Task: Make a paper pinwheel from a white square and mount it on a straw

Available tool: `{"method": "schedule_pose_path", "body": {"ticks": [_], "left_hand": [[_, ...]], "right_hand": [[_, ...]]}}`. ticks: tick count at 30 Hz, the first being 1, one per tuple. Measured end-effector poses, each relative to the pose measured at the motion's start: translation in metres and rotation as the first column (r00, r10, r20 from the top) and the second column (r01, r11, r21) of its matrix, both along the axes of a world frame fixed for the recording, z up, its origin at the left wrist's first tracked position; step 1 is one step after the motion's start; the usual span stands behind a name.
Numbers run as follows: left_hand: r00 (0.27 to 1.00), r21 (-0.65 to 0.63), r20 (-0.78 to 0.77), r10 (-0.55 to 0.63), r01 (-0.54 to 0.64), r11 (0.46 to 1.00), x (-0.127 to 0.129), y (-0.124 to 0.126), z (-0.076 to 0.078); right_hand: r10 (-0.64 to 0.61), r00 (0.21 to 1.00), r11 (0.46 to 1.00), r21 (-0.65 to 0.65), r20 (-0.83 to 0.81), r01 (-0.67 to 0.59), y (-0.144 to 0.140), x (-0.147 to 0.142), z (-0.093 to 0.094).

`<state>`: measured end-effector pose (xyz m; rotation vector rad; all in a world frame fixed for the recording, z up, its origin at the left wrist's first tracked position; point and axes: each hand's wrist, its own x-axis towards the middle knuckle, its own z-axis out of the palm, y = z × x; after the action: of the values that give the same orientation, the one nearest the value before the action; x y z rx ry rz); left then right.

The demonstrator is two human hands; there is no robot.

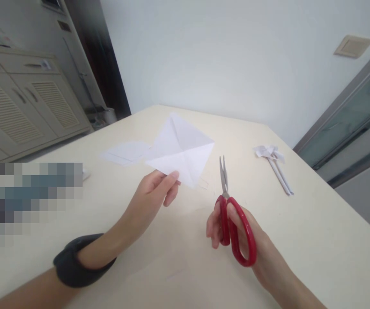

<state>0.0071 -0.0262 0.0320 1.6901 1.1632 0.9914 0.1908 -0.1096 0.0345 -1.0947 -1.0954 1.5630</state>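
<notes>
Between thumb and fingers, my left hand (159,189) pinches the lower edge of a square white sheet of paper (183,148). The sheet is raised above the table, and creases cross near its middle. My right hand (246,227) grips scissors (225,195) with red handles, thumb and fingers through the loops. Their blades point away from me, slightly parted, to the right of the paper and apart from it. Behind the sheet, to the left, lies another piece of white paper (127,153).
Paper flowers with rolled stems (277,167) lie at the table's right. Small paper scraps (175,274) are on the cream table (304,240). A white wall (204,56) stands behind it. Cabinets (20,98) are at the far left, and a blurred-out patch (27,201) covers the left side.
</notes>
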Motion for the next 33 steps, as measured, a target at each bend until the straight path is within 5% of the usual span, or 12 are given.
{"method": "schedule_pose_path", "body": {"ticks": [13,18,33], "left_hand": [[1.000,-0.011,-0.006,-0.005,0.005,1.000,0.000,-0.001,-0.002],[0.999,0.030,-0.043,0.025,-0.023,0.999,0.000,-0.004,0.001],[0.992,0.022,-0.125,0.000,0.003,1.000,0.006,-0.008,-0.003]], "right_hand": [[0.093,0.978,0.994,0.045,0.186,-0.103,-0.006,0.000,-0.009],[0.158,0.973,0.987,-0.046,0.166,-0.152,-0.005,-0.004,-0.013],[0.195,0.962,0.981,-0.037,0.193,-0.192,-0.003,-0.003,-0.013]]}}
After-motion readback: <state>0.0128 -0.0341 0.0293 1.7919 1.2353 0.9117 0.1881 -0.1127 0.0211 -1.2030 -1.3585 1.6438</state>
